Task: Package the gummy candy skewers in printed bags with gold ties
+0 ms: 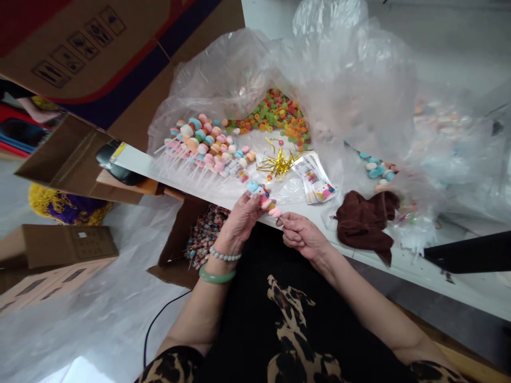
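Note:
A candy skewer (274, 210) with pink, yellow and blue pieces, partly in a printed clear wrapper, is held over the table's front edge. My left hand (244, 214) is closed around the wrapped upper part. The fingers of my right hand (300, 233) pinch its lower end, where the stick is mostly hidden. Just beyond lie gold twist ties (280, 163) in a loose heap. Flat printed wrappers (315, 178) are stacked to their right. Rows of candy skewers (205, 141) with white sticks lie at the left on plastic.
Ring-shaped gummies (275, 114) are heaped at the back in clear plastic bags (339, 69). A brown cloth (365, 221) and blue and white candies (377, 170) lie right. Below the table's left edge, an open carton (171, 252) holds many wrapped skewers. A large cardboard box (131, 69) stands at upper left.

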{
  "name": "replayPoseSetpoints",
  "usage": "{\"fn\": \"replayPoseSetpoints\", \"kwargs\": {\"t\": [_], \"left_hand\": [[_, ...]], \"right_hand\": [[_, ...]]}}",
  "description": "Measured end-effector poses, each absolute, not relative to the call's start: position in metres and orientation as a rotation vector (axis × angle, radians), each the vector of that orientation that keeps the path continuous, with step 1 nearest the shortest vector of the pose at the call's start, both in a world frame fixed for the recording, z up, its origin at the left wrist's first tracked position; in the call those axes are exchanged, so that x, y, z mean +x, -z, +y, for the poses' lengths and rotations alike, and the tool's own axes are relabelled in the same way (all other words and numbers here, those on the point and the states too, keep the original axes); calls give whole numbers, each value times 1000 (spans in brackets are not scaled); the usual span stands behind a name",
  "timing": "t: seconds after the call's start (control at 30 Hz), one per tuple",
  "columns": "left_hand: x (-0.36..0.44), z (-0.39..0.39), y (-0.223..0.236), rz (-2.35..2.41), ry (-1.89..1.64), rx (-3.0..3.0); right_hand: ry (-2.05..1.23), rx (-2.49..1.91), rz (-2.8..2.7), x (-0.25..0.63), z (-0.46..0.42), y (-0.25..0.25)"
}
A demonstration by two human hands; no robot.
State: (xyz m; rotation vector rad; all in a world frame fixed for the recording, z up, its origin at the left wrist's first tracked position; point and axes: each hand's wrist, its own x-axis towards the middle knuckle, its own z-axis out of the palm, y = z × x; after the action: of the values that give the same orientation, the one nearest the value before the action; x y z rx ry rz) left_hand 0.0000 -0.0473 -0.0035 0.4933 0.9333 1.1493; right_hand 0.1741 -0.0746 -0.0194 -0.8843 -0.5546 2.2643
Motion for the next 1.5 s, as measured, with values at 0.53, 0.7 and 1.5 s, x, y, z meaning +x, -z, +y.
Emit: {"fn": "replayPoseSetpoints", "kwargs": {"t": [0.53,0.7,1.5], "left_hand": [[10,-50,-3,845,-1207,427],[25,-55,1,813,-1194,449],[24,-47,8,980,-1198,307]], "right_hand": [[-2641,-687,-264,181,-72,26],[-2461,-817,-228,171,-71,23],[-1096,-1447,-1535,168,-79,28]]}}
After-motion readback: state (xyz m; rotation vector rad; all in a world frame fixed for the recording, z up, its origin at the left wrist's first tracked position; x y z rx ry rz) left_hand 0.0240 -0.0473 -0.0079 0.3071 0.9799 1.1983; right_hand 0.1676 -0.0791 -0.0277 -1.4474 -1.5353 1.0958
